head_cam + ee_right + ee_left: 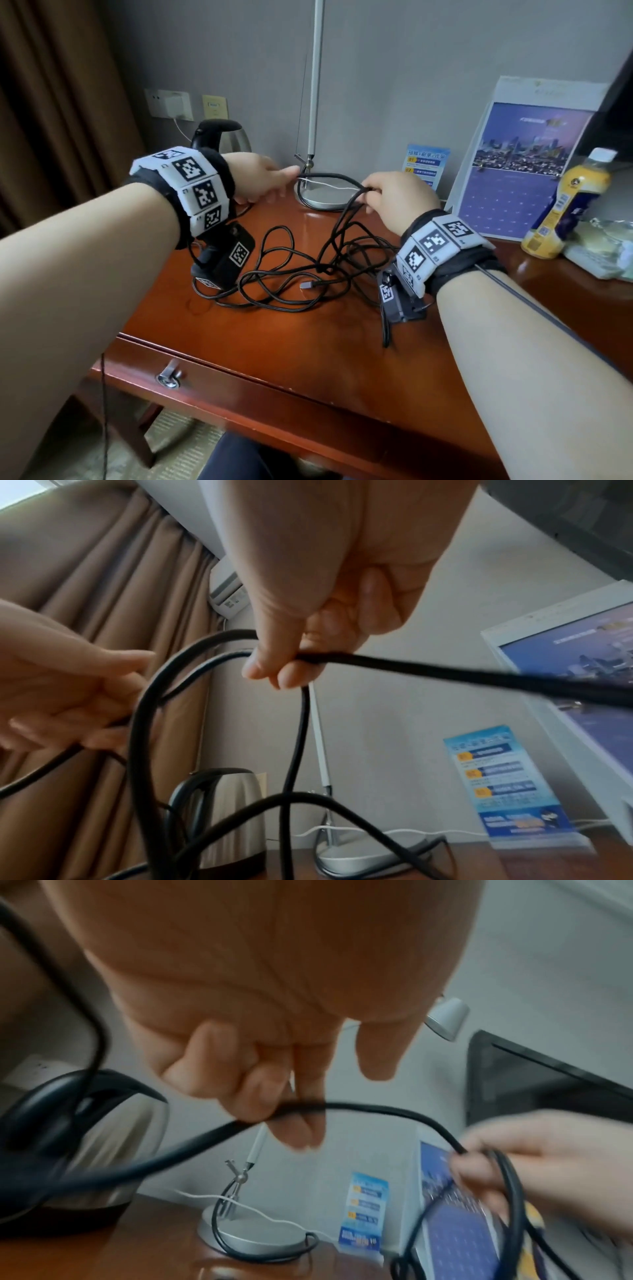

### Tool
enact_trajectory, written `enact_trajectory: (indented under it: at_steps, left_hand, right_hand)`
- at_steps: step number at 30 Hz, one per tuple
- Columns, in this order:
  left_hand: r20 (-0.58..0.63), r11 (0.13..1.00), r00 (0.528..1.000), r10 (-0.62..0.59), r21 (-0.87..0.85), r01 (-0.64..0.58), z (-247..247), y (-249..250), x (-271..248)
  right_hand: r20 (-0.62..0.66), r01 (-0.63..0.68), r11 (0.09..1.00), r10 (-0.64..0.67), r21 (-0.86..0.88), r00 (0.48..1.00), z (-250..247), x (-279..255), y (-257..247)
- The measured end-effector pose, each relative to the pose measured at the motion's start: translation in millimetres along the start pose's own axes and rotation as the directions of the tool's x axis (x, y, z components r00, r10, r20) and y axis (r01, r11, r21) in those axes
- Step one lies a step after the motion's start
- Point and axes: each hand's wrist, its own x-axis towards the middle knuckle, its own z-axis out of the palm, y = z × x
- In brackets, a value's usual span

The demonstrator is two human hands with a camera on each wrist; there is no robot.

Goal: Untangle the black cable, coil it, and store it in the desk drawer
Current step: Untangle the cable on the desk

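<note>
Early in the untangling. Black cable mostly down on the tabletop in loose crossed loops, one plug end lying free in the middle of the heap. One short span lifted and stretched between both hands. Left hand pinching that span with curled fingertips; right hand closed round it at the other end, with further strands dropping from there back into the pile. No coil begun. Drawer under the front edge closed, its metal pull untouched. Left to do, by the look of it: free the crossings, wind the length, open the drawer, stow the coil.

Head view alone gives the full tangle, the free plug and the drawer front. Left wrist view alone gives the pinch up close: cable pressed between curled fingers, index held out straight, and a separate dark cord looped round the lamp base. Right wrist view alone gives thumb and fingers wrapped on the strand, a second loop passing behind the thumb, and the kettle standing behind the hanging loops. Whether the lamp-base cord belongs to the same cable: cannot tell.
</note>
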Motion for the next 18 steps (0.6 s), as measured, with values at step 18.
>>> enact_trajectory:
  at_steps: [18]
  left_hand:
    - [-0.29,0.994,0.953,0.09,-0.034,-0.104,7,18,18]
  right_hand:
    - [-0.076,0.029,0.999,-0.026,0.041,0.997,4,1,8]
